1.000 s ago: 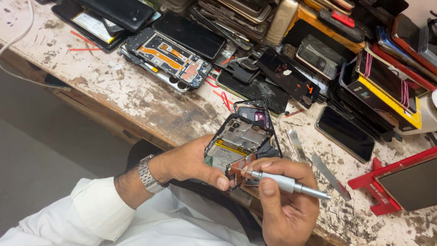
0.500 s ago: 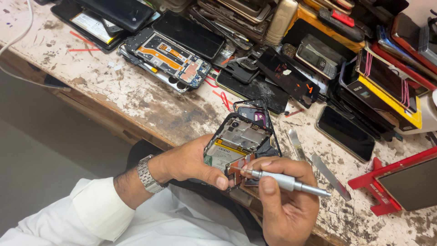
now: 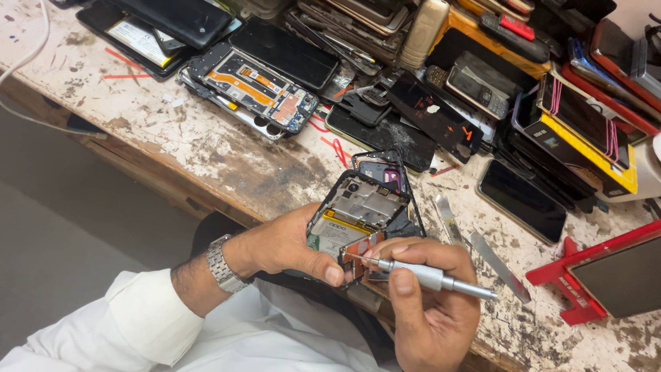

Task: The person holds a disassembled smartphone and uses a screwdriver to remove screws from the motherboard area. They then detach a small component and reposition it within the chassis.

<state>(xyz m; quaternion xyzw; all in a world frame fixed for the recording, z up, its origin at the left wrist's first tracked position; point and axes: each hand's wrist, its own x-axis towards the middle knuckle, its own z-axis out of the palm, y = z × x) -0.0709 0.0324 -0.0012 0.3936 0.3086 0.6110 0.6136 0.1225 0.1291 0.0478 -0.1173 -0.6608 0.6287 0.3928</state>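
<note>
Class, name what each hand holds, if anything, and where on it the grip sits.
Left hand grips the opened phone at its lower end. Right hand pinches the metal screwdriver around its knurled middle.

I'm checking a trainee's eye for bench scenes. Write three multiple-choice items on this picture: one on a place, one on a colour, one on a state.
1. Where is the opened phone?
A. Flat on the workbench
B. Held in the left hand, at the bench edge
C. Inside the red holder

2. What colour is the sleeve on the left arm?
A. White
B. Black
C. Red

3. What state is the held phone in?
A. Sealed, screen lit
B. Wrapped in rubber bands
C. Back off, inner parts showing

Answers:
1 B: the left hand grips the phone's lower edge, raised off the workbench.
2 A: the sleeve below the metal wristwatch is white.
3 C: metal shields and a battery show inside the frame, and the right hand holds a silver screwdriver with its tip at the phone's lower end.
</note>
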